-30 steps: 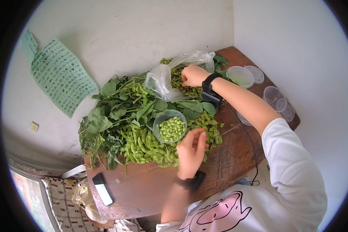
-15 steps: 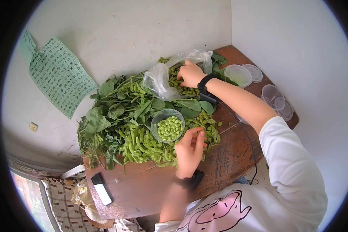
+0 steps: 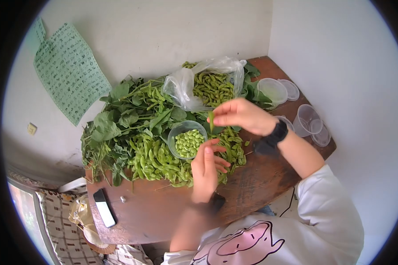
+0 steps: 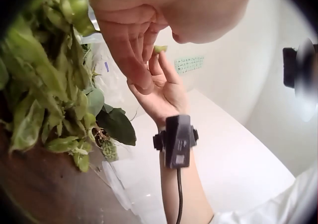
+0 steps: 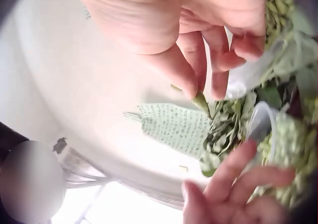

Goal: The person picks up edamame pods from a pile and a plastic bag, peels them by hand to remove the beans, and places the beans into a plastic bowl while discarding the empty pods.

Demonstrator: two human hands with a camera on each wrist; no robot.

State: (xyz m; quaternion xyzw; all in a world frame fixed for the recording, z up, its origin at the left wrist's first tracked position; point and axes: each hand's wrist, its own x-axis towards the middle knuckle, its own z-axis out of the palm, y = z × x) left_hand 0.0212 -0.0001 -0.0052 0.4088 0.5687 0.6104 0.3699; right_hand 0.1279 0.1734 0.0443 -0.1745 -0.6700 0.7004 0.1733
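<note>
Between thumb and fingertips the right hand (image 3: 245,115) pinches one green pod (image 3: 211,121), which hangs above the heap. The same pod (image 5: 200,103) shows in the right wrist view. Just below it, the left hand (image 3: 204,170) is held with fingers loosely spread and nothing between them, beside a clear round tub (image 3: 171,140) of shelled green beans (image 3: 189,143). Loose pods (image 3: 157,160) lie around the tub's near side. Behind, a clear plastic bag (image 3: 181,90) lies open around more pods (image 3: 212,88).
Leafy stalks (image 3: 108,128) cover the left part of the wooden table (image 3: 252,185). Clear lids (image 3: 273,90) and empty tubs (image 3: 308,119) stand at the right. A phone (image 3: 104,210) lies at the near left, with a small white object (image 3: 123,199) beside it.
The right hand has come out of the bag towards the left hand, bringing a pod. The left hand's fingers have spread apart. The view has shifted slightly.
</note>
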